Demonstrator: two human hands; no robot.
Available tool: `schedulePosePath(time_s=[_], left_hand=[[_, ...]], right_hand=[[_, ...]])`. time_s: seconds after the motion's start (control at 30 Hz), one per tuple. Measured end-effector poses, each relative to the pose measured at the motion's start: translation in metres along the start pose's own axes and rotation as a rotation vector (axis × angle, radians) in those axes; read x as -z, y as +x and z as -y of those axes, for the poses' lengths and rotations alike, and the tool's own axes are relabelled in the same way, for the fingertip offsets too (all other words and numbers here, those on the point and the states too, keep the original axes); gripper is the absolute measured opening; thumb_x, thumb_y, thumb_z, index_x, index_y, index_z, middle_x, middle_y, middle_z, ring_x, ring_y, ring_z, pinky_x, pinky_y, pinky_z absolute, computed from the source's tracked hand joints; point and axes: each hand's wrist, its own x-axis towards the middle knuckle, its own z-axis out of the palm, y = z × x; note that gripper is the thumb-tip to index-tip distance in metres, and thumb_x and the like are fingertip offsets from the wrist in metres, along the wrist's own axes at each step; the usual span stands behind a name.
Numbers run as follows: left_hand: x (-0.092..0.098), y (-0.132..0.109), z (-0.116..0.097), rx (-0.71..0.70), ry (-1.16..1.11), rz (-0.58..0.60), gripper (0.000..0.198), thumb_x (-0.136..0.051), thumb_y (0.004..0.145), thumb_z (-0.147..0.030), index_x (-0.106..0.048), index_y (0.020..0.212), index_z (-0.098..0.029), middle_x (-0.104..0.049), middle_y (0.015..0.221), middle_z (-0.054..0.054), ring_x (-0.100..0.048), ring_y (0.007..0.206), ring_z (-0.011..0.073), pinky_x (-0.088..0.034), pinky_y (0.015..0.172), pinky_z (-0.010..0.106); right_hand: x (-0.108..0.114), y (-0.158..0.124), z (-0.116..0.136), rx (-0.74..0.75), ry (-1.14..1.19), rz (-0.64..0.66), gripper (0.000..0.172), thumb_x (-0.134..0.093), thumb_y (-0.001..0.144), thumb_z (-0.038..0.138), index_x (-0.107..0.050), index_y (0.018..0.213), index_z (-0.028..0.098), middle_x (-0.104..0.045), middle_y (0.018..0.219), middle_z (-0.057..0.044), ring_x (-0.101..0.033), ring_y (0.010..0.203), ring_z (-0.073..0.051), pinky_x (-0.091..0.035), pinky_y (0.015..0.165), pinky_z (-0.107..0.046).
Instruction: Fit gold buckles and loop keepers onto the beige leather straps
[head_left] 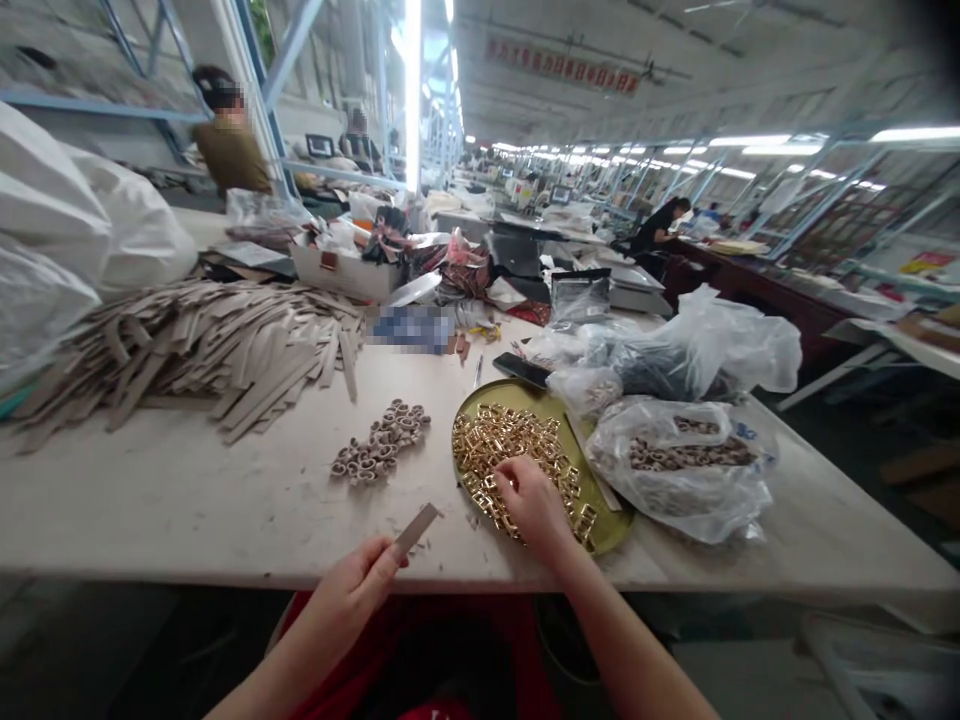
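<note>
Left hand [349, 590]: clenched, pinching a flat taupe leather strip [415, 530] at 12 o'clock.
Right hand [532, 505]: resting on a heap of shiny gold metal buckles [510, 450]; I cannot tell whether I'm grasping one.
Buckles: on a round gold tray [611, 525], at 1 o'clock.
Nearby: a beige pile of leather strips [202, 360] at 10 o'clock; a clear plastic bag of small rings [679, 460] at 2 o'clock.

The left hand [349, 590] has a stretch of table [187, 500] to cross toward the pile of tan strips [202, 360], with the cluster of metal rings [380, 443] in the way; the gold tray [596, 495] and bulging plastic bag [679, 470] hem the right hand [534, 505] on its right
</note>
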Motion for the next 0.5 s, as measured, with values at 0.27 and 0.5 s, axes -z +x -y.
schedulePosePath(time_s=[0.27,0.5], left_hand=[[-0.009,0.018,0.008,0.006,0.002,0.092,0.034,-0.036,0.081,-0.046,-0.053,0.074,-0.017,-0.05,0.063,-0.002,-0.046,0.063,0.0156,-0.038,0.061,0.024],[-0.013,0.017,0.009,0.019,0.043,0.127,0.034,-0.034,0.08,-0.046,-0.051,0.072,-0.018,-0.052,0.066,0.001,-0.048,0.067,0.0178,-0.039,0.062,0.026]], right_hand=[[-0.006,0.047,-0.006,0.001,-0.597,0.205,0.017,-0.047,0.082,0.021,-0.062,0.079,0.013,-0.064,0.084,-0.012,-0.06,0.077,-0.021,-0.038,0.065,-0.029],[-0.008,0.044,0.0,0.001,-0.609,0.276,0.018,-0.048,0.082,0.022,-0.062,0.086,0.011,-0.064,0.088,-0.014,-0.06,0.08,-0.024,-0.039,0.066,-0.031]])
